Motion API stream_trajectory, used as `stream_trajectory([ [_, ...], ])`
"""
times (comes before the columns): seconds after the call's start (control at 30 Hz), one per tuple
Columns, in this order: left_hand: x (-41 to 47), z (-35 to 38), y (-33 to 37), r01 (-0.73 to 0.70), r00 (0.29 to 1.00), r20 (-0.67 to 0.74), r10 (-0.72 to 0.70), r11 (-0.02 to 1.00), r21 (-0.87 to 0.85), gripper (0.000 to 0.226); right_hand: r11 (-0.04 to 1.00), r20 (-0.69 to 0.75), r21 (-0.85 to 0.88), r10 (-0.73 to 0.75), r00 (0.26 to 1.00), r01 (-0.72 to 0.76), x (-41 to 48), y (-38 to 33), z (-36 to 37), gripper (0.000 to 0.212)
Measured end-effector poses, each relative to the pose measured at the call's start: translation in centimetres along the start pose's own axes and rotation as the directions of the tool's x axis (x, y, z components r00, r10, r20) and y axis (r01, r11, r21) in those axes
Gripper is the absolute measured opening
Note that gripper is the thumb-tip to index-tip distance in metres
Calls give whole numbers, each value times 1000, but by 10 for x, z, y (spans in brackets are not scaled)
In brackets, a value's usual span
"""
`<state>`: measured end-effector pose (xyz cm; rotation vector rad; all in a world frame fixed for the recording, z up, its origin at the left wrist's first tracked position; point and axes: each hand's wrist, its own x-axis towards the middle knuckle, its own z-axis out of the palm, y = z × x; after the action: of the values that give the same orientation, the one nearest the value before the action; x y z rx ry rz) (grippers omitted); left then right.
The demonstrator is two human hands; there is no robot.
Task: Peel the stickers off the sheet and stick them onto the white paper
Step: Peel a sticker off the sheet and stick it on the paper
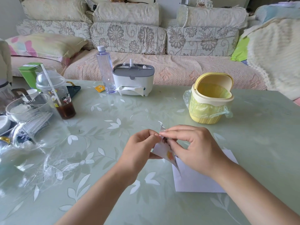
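I hold a small sticker sheet (164,151) with coloured pictures above the table, between both hands. My left hand (139,150) pinches its left edge. The fingertips of my right hand (193,148) pinch at the sheet's top, where a clear corner curls upward. The white paper (194,179) lies flat on the table under my right hand and wrist, partly hidden by them. I cannot tell whether a sticker has come free.
A yellow mini bin (210,101) with a plastic liner stands behind my hands. A tissue box (133,80) and a clear bottle (105,70) stand further back. At the left are a drink cup (56,96), glassware (27,111) and crumpled clear wrap (48,169). A sofa runs behind the table.
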<state>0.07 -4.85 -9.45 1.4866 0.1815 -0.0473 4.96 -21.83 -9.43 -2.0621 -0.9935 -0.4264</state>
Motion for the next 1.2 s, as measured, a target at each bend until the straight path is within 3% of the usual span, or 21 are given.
stream_trajectory([
  [0.17, 0, -3, 5, 17, 1000, 0, -17, 1000, 26, 18, 1000, 9, 2, -3, 1000, 3, 2, 2, -4, 24],
  [0.37, 5, -2, 7, 81, 997, -18, -80, 995, 53, 17, 965, -35, -207, -172, 984, 162, 7, 9, -2, 7],
  [0.47, 6, -3, 9, 80, 997, -3, -80, 993, 86, 18, 962, -6, -194, -197, 980, 192, 6, 12, -4, 8],
  [0.63, 7, -10, 11, 18, 998, 53, -27, 988, 154, 30, 994, -46, -106, -16, 999, 11, 6, 13, -5, 8],
  [0.73, 4, -9, 13, -6, 999, 35, 1, 986, 169, 9, 994, -52, -18, 109, 993, -110, 5, 11, -3, 15],
  [1.07, 5, -10, 9, 124, 992, -18, -122, 986, 115, 23, 985, 56, -65, 162, 985, -158, 4, 4, -4, 12],
  [1.2, 6, -7, 7, 53, 998, -40, -46, 976, 211, 16, 976, 88, -138, 181, 980, -168, 5, 3, -3, 12],
])
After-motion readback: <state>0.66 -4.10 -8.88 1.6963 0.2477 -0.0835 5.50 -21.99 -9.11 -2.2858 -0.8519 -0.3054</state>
